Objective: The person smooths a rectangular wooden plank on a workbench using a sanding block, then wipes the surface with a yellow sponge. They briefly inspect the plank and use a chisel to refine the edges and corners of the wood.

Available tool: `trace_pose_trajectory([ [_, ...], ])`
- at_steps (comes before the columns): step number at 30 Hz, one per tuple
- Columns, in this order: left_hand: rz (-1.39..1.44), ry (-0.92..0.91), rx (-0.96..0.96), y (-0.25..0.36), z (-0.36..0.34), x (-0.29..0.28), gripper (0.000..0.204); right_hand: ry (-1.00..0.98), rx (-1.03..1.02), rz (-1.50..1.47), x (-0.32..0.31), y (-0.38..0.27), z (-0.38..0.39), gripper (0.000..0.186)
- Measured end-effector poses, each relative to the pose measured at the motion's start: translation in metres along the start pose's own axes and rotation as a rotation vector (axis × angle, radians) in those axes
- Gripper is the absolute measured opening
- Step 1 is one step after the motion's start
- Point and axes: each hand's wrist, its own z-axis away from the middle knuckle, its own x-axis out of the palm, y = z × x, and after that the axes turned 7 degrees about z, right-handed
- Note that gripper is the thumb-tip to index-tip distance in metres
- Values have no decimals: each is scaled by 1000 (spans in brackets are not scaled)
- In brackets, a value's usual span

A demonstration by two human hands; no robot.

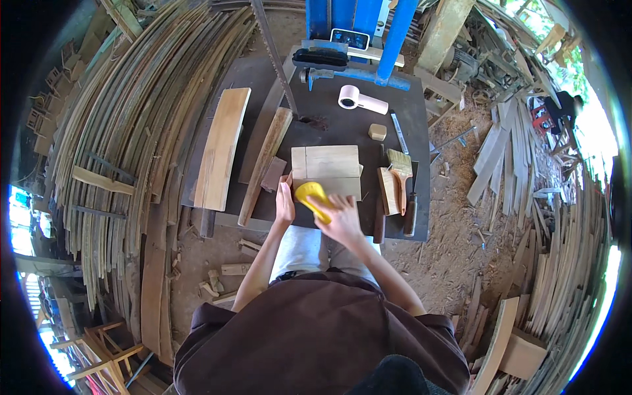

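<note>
A pale wooden piece of joined boards lies near the middle of the dark worktable. My left hand holds its left edge, fingers together. My right hand grips a yellow hand tool, apparently a sanding block, over the boards' lower left part. A reddish-brown block lies just left of my left hand. To the right are a brush, a wooden block and a dark-handled tool. A small tan block sits above the boards.
Long planks and a narrow batten lie left. A saw blade rises behind. A pink fan-like device, a phone and blue metal posts are at the back. Stacked timber and scattered scraps surround the table.
</note>
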Motion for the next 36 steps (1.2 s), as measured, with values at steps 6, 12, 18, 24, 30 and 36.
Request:
trace_pose_trajectory([
  [6, -58, 0, 3, 15, -4, 7, 66, 85, 81, 44, -6, 12, -18, 56],
  [12, -57, 5, -16, 0, -1, -2, 66, 88, 57, 16, 16, -6, -37, 61],
  [18, -72, -17, 3, 13, -4, 4, 66, 84, 15, 63, -3, -7, 12, 59],
  [24, -102, -3, 32, 10, -4, 4, 65, 39, 80, 52, 9, 4, -31, 63],
  [30, 16, 22, -23, -5, -1, 4, 66, 78, 74, 33, 21, -6, -46, 61],
  [36, -57, -14, 32, 2, -1, 1, 66, 57, 26, 33, 13, -16, 10, 58],
])
